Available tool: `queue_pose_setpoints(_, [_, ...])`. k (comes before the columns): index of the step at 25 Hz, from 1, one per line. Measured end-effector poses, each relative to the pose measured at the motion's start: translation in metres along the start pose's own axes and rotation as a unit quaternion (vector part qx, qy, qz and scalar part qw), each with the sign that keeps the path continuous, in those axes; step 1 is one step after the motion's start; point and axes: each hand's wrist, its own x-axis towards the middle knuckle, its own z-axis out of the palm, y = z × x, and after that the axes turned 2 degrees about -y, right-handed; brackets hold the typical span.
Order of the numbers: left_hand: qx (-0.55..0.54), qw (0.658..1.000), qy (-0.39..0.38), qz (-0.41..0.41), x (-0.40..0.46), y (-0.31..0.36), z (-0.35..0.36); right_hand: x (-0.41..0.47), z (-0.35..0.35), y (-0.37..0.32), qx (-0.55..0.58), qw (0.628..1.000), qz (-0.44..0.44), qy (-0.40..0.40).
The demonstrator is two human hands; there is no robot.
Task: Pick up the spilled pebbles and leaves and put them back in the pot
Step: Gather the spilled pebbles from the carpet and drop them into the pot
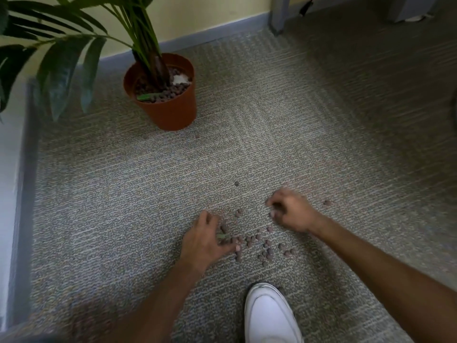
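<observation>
A grey-beige patterned carpet [272,125] covers the floor, meeting a yellow wall [210,8] with a grey skirting board [222,27]. In the corner stands a terracotta pot [173,110] holding a palm [138,26], its top filled with pebbles and one leaf piece.

Spilled pebbles [262,246] lie scattered on the carpet well apart from the pot, near a white shoe [269,315]. The left hand [205,241] rests on the carpet, fingers curled round a green leaf [223,235] and some pebbles. The right hand [291,211] is blurred, fingers curled down at the carpet; whether it holds anything cannot be told.
</observation>
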Motion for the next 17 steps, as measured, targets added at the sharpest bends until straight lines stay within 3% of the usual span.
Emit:
queue_pose_setpoints(3, [0.019,0.999,-0.044,0.024,-0.009,-0.001,0.006,-0.014,0.009,-0.02,0.014,0.996,-0.074,-0.057])
queue_pose_setpoints(6, [0.027,0.997,-0.061,0.045,-0.016,0.0,0.013,-0.042,0.006,-0.015,-0.108,0.992,-0.037,-0.053])
queue_pose_setpoints(9, [-0.012,0.999,-0.034,0.024,-0.02,0.007,0.019,-0.081,0.038,-0.009,-0.201,0.972,0.01,-0.118])
queue_pose_setpoints(12, [-0.035,0.999,-0.027,0.021,-0.019,0.019,0.022,-0.094,0.071,-0.01,-0.225,0.97,-0.008,-0.09])
queue_pose_setpoints(17, [-0.067,0.997,-0.027,0.037,-0.019,0.039,0.024,-0.086,0.071,-0.009,-0.169,0.984,0.003,-0.049])
